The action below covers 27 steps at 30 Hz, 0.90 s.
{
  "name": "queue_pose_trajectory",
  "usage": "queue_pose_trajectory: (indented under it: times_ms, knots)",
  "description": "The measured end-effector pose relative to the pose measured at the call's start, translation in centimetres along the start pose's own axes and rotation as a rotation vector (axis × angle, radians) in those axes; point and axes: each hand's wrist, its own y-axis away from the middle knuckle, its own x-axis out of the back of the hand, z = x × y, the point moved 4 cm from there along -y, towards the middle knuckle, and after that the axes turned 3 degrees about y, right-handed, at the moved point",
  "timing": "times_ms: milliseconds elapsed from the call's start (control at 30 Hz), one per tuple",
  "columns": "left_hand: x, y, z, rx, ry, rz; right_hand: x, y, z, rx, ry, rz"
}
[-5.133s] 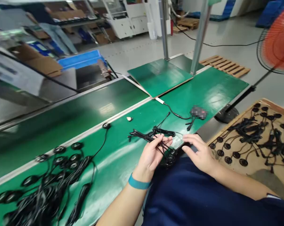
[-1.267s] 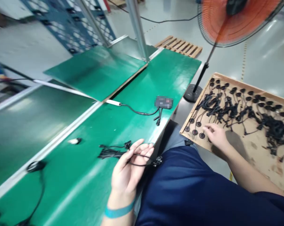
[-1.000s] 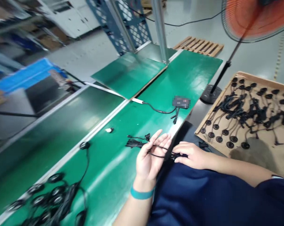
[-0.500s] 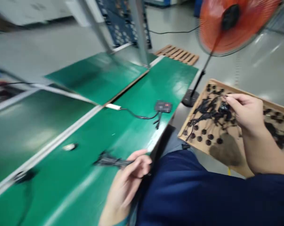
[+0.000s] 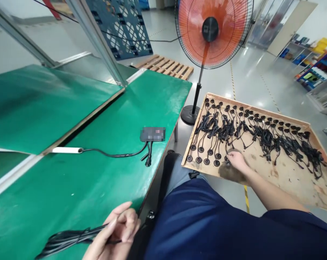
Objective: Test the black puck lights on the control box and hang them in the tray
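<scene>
My left hand [image 5: 117, 231], at the bottom of the view, is closed around a tied bundle of black cable [image 5: 68, 238], which reaches left over the green table [image 5: 120, 184]. My right hand [image 5: 237, 160] is low over the front part of a shallow wooden tray [image 5: 261, 168], its fingers pinched at a black disc with a cord [image 5: 227, 163]. Near it, several more black discs [image 5: 207, 161] lie in rows, their cords running to coiled black cables [image 5: 227, 130] across the tray's middle. The fingertips partly cover the pinched piece.
On the table lies a dark box with cables [image 5: 152, 134], its image blurred, joined by a black lead to a white tube [image 5: 67, 150]. An orange stand fan [image 5: 210, 30] stands behind the tray. A wooden pallet [image 5: 166, 66] and metal posts [image 5: 98, 39] are farther back.
The view has turned right, showing more of the tray. My right hand has gone down from above the cables to the tray's front rows. My left hand still holds the cable bundle.
</scene>
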Motion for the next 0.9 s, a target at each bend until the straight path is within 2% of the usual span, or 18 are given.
queue_pose_trajectory:
  times_ms: [133, 300, 367, 433, 500, 567, 633, 700, 767, 800, 900]
  knots:
    - [-0.6, 0.1, -0.1, 0.003, 0.004, -0.032, -2.0, 1.0, 1.0, 0.034, 0.091, -0.026]
    - [-0.7, 0.3, -0.1, -0.049, 0.057, -0.108, -1.4, 1.7, 0.4, 0.114, 0.168, -0.006]
    - [-0.7, 0.1, -0.1, -0.075, 0.093, -0.135, -0.9, 2.0, -0.7, 0.143, 0.190, 0.043]
    - [-1.1, -0.1, 0.1, -0.101, 0.143, -0.175, -0.7, 3.0, -3.5, 0.244, 0.154, 0.092]
    - [-2.0, -0.2, 0.2, -0.124, 0.191, -0.249, -1.2, 5.2, -8.2, 0.452, 0.011, 0.058]
    - [-3.4, 0.0, 0.2, -0.133, 0.238, -0.340, -2.3, 8.9, -14.4, 0.723, -0.197, -0.109]
    - [-4.7, 0.4, 0.1, -0.139, 0.291, -0.416, -3.3, 13.6, -20.6, 0.990, -0.351, -0.347]
    - [-5.6, 0.6, 0.0, -0.148, 0.346, -0.479, -3.5, 18.1, -25.3, 1.234, -0.449, -0.543]
    - [-6.1, 0.4, -0.1, -0.161, 0.379, -0.538, -3.0, 20.9, -27.9, 1.383, -0.500, -0.655]
    - [-6.1, 0.1, -0.1, -0.171, 0.384, -0.557, -2.7, 21.4, -28.4, 1.409, -0.501, -0.685]
    - [-5.5, -0.8, -0.3, -0.214, 0.286, -0.612, -1.3, 19.3, -27.5, 1.336, -0.407, -0.746]
